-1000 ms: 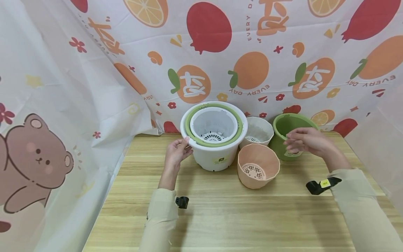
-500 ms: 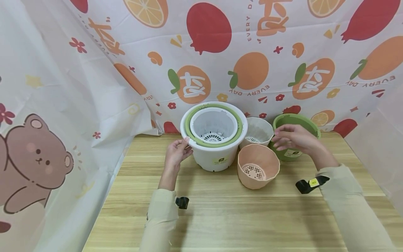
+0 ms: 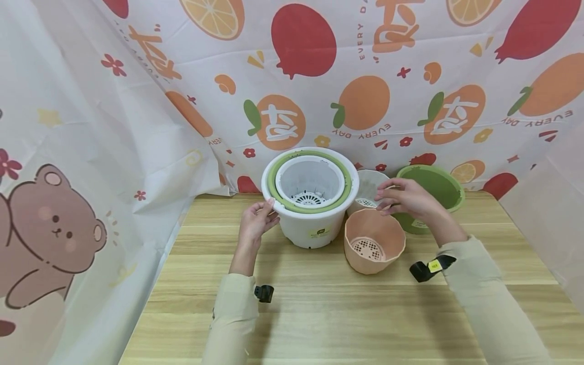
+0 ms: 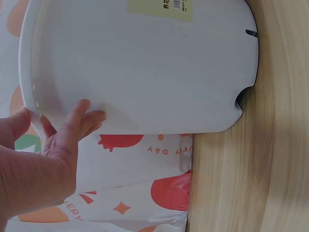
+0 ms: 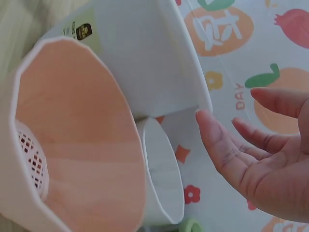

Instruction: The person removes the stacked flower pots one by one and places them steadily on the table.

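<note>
My left hand (image 3: 256, 223) pinches the left rim of a large white flowerpot (image 3: 296, 230), thumb on top and fingers under the lip. The left wrist view shows those fingers lying along the white wall. Nested inside it are a green pot (image 3: 272, 182) and a smaller white pot (image 3: 310, 172) with a slotted bottom. My right hand (image 3: 408, 198) hovers with loosely bent fingers and nothing in them. Below its fingertips are a peach faceted pot (image 3: 376, 223) and a small white faceted pot (image 3: 366, 182), which the hand partly covers.
A green flowerpot (image 3: 435, 185) stands at the back right, partly behind my right hand. A fruit-print curtain (image 3: 296, 121) hangs behind the pots. The pots stand close together toward the back of the wooden table (image 3: 347, 314).
My right hand has moved left, from in front of the green flowerpot at the right to above the small white and peach pots. The left hand and all the pots stay put.
</note>
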A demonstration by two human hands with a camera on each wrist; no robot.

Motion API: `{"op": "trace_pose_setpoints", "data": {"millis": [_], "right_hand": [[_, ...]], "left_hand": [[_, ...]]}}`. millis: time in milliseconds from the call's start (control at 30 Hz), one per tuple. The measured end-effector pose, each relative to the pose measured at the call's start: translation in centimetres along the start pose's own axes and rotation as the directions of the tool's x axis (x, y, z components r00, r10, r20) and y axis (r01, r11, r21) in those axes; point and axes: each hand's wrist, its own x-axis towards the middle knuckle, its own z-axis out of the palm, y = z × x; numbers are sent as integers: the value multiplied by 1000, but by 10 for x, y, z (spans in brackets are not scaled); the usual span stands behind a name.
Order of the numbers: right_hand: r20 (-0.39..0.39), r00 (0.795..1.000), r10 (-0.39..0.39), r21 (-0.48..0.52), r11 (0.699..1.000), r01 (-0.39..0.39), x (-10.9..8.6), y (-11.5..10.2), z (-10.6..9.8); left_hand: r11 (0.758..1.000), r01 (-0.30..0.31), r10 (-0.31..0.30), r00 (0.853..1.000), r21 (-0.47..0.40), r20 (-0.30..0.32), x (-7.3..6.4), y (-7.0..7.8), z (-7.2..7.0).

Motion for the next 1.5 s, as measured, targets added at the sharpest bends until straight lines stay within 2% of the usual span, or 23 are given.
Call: {"op": "trace_pose_setpoints", "data": {"millis": [33,167,233,267,300,500,700,733,833,933,967,1200,1500], "right_hand": [[-6,1000,2,3,1000,-2,1,-1,2],[-22,1000,1,3,1000,-1,5,-3,9],[-28,1000,1,10,1000,-1,7,-5,13],[-29,1000,1,5,1000,-1,8,-5,14],[-32,1000,2,-2,1000,-2,9,-5,15],[-29,1000,5,-83,996,-7,14,-9,20],[-17,1000,-4,-150,989,1,21,-15,26],[-16,1000,-5,-161,987,2,21,-16,27],[-25,1000,4,-179,984,-8,24,-19,29],[-37,999,22,-187,982,-29,27,-21,31],[-40,999,30,-183,982,-37,28,-21,31],[-11,998,55,-158,986,-56,35,-21,33],[12,997,80,-167,983,-77,40,-23,37]], "left_hand": [[999,-25,26,999,-23,28,8,-8,-5],[999,-39,40,999,-31,31,10,-12,-6],[999,-31,32,999,-26,27,9,-9,-5],[1000,-9,9,1000,0,-2,1,-1,0],[1000,2,-2,1000,5,-6,-1,2,1],[999,45,-45,999,-8,-2,-6,10,3],[1000,0,0,1000,-2,-1,0,1,0],[999,-28,29,999,-46,37,13,-11,-7],[998,-38,40,998,-53,42,15,-13,-8],[999,-31,32,999,-39,33,13,-11,-6],[1000,-7,7,1000,3,-5,0,1,1],[999,34,-34,999,-13,-2,-4,7,2],[1000,25,-25,1000,-15,4,-3,6,1]]}}
